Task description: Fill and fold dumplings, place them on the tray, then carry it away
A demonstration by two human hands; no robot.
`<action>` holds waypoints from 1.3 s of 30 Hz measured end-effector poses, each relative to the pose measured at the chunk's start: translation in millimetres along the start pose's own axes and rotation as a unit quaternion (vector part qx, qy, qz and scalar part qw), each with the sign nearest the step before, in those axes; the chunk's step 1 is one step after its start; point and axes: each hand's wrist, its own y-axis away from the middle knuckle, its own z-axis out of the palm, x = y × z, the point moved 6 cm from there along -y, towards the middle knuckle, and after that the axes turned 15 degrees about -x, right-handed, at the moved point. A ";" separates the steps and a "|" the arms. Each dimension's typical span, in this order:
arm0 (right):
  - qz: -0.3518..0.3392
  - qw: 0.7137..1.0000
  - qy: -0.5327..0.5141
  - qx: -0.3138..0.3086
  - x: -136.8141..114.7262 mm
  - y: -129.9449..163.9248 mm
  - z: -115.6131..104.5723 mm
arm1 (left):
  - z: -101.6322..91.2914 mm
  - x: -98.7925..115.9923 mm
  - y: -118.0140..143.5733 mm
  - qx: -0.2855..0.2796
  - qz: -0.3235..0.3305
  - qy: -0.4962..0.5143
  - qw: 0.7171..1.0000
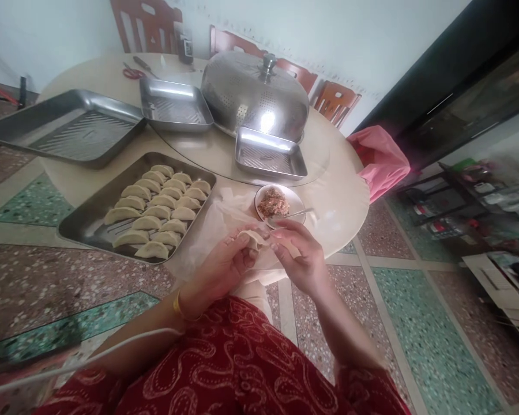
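Pinched between both sets of fingertips: a dumpling (251, 236), long axis running roughly 9 to 3 o'clock, curved seam facing 12. Left hand (225, 268) closed on its 9 o'clock end, right hand (300, 259) closed on its 3 o'clock end; dumpling at 12 o'clock from both palms, over the table edge (350, 213). Just at 1 o'clock, a small bowl of filling (277, 203) with a spoon (292, 214) across it. At 9 to 10 o'clock, a tray (86, 227) with rows of folded dumplings (158, 210). Farther at 12, empty steel trays (270, 155) and a domed perforated lid (255, 95).
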 end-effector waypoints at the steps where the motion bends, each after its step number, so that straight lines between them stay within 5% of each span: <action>1: -0.004 1.000 0.004 0.000 -1.7 1.8 0.3 | 2.4 -0.3 -1.2 0.004 -0.001 0.002 1.000; 13: -0.038 0.985 0.154 0.066 -4.0 36.9 18.2 | 12.6 -21.3 -13.9 0.037 -0.049 0.042 0.997; 23: -0.060 0.969 0.221 0.097 -4.7 51.8 3.2 | 19.3 -33.0 -10.9 0.021 -0.086 0.076 0.993; 33: -0.043 0.988 0.118 0.093 -2.1 45.7 -8.1 | 18.4 -37.2 -10.0 0.017 -0.108 0.052 0.993; 39: -0.049 0.992 0.089 0.073 -8.1 40.6 -17.1 | 21.9 -36.5 -10.6 -0.013 -0.110 -0.049 0.993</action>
